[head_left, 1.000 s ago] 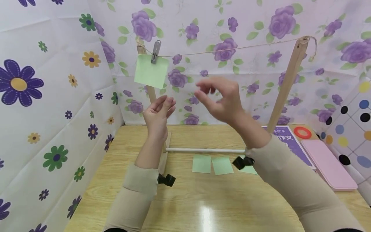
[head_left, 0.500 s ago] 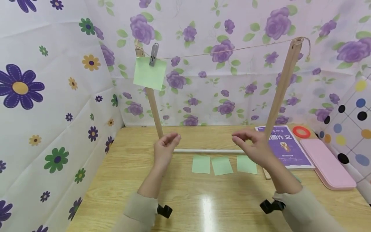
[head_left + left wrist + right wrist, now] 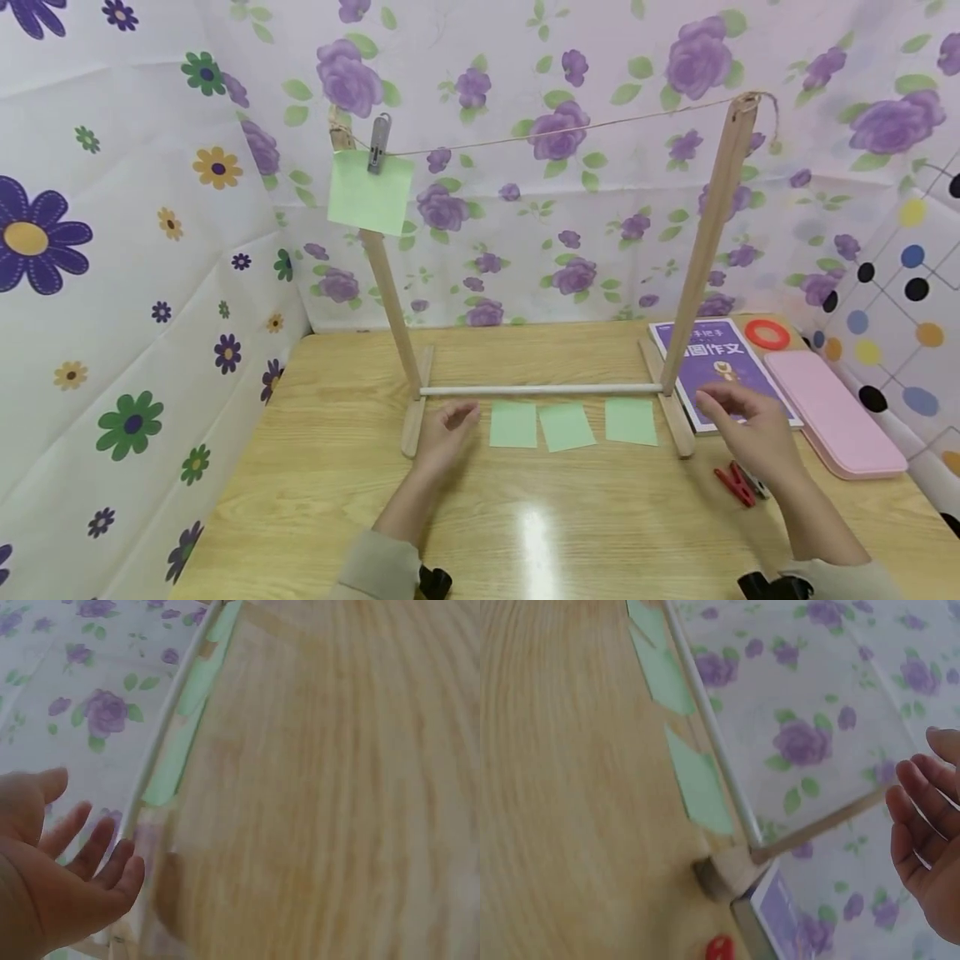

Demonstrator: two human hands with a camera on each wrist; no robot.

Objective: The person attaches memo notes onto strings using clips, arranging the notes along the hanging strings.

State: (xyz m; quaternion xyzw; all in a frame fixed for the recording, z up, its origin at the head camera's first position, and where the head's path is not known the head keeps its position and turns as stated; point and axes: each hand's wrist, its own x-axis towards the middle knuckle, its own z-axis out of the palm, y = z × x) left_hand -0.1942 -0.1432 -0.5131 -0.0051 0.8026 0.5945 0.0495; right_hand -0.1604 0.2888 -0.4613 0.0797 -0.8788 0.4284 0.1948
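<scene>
Work looks early: one note (image 3: 371,198) hangs on the string (image 3: 486,144), three loose sheets (image 3: 567,427) lie below; left hand (image 3: 444,435) and right hand (image 3: 756,432), apart, hold nothing.

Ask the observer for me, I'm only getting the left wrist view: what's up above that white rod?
Observer: A green note hangs by a metal clip from a string.
Operator: Is the right hand holding anything?
Observer: No, the head and right wrist views show nothing in its fingers.
Operator: Is there a spare clip near it?
Observer: Yes, a red clip lies on the table near that hand.
</scene>
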